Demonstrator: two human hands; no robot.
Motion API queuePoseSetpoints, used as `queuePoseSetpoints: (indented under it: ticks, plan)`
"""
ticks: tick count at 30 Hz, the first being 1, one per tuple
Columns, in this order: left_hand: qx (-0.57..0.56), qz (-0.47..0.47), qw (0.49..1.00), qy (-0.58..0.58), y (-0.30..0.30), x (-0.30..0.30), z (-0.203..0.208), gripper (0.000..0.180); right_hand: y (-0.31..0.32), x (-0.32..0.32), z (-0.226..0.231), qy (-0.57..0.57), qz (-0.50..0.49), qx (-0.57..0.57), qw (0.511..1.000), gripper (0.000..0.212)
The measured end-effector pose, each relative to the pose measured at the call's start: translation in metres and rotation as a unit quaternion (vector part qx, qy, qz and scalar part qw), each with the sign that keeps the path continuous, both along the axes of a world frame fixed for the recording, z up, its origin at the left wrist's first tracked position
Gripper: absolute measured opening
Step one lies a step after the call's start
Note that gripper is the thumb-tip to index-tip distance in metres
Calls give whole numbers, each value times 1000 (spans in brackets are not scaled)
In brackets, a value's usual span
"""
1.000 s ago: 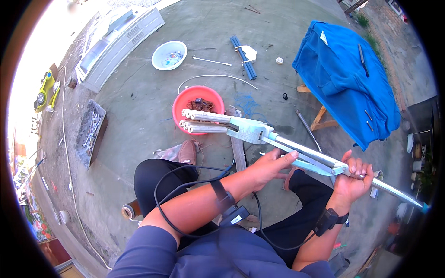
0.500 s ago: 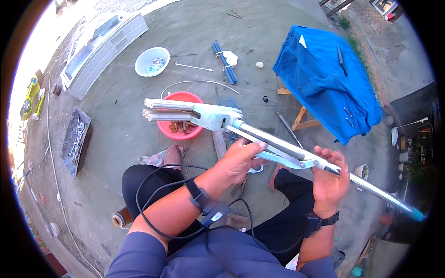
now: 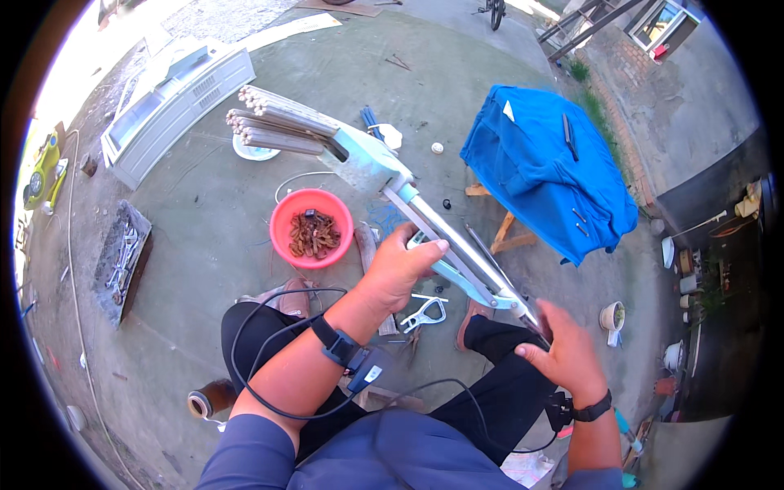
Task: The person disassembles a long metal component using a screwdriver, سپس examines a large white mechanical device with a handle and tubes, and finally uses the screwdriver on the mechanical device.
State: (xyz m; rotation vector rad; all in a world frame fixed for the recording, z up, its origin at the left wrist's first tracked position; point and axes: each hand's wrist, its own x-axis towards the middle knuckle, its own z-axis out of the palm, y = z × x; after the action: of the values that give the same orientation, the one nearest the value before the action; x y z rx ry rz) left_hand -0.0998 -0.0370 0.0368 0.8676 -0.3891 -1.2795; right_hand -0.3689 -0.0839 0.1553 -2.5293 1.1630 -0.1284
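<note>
The left grip (image 3: pixel 404 269) is holding the light-blue lever of a folded metal frame (image 3: pixel 371 166), whose bundled rods are pointing up and left beyond it. The right grip (image 3: pixel 565 353) is curling around the pole. Left of the left grip, a red basin (image 3: pixel 278 230) is holding brown pieces (image 3: pixel 314 238); farther left, a tray (image 3: pixel 140 279) is containing wrenches (image 3: pixel 124 260). Beyond the right grip, blue cloth (image 3: pixel 545 175) is draping over a wooden-legged support (image 3: pixel 514 243).

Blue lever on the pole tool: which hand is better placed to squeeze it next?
Probably the left hand: it grips the blue lever near its free end. The right hand is at the pole, beyond the lever's hinge.
</note>
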Motion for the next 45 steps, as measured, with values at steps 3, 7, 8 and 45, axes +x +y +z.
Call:
queuePoseSetpoints:
  ticks: [3, 7, 8, 45]
  plan:
    - [-38, -11, 999, -31, 4, 4, 5, 64, -8, -33, -25, -6, -78, 269, 960, 31]
    - [-70, 26, 996, -50, 6, 5, 13, 67, 7, -34, -27, -81, -110, 360, 923, 35]
    - [-55, 25, 997, -38, 7, 6, 14, 68, 8, -33, -27, -96, -122, 359, 920, 35]
    - [-61, 199, 964, -168, -10, -5, 1, 58, 26, -31, -53, -155, -160, 345, 912, 32]
